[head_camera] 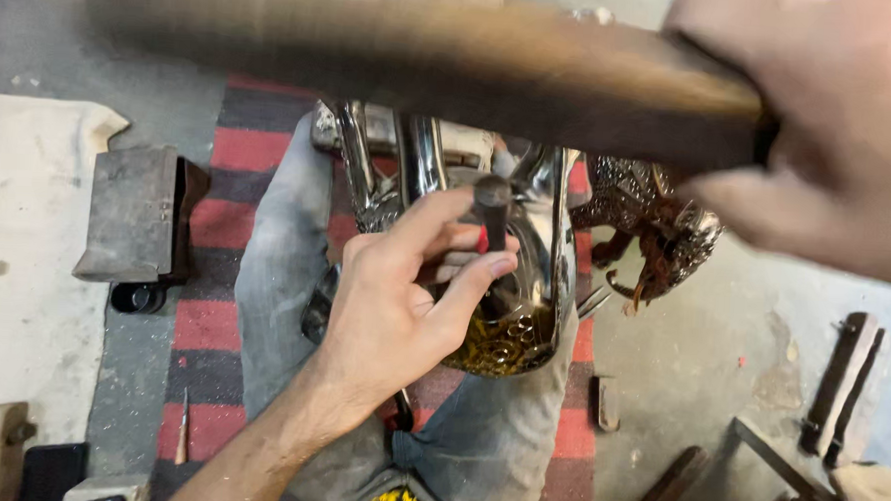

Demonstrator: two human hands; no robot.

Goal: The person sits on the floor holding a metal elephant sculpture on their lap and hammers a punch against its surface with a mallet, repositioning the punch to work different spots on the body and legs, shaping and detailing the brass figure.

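Head view: mid-frame, the left hand (393, 308) pinched a stiff punch (493, 223) against the hard, slippery-looking metal piece (524, 284); upper right, the right hand (831, 127) clenched a blurred mallet (424, 64).

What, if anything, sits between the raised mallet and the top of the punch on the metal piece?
Nothing visible does. The right hand holds the blurred wooden mallet above the punch, whose dark head stands clear above the left hand's fingers, which grip the shaft lower down against the shiny metal piece.
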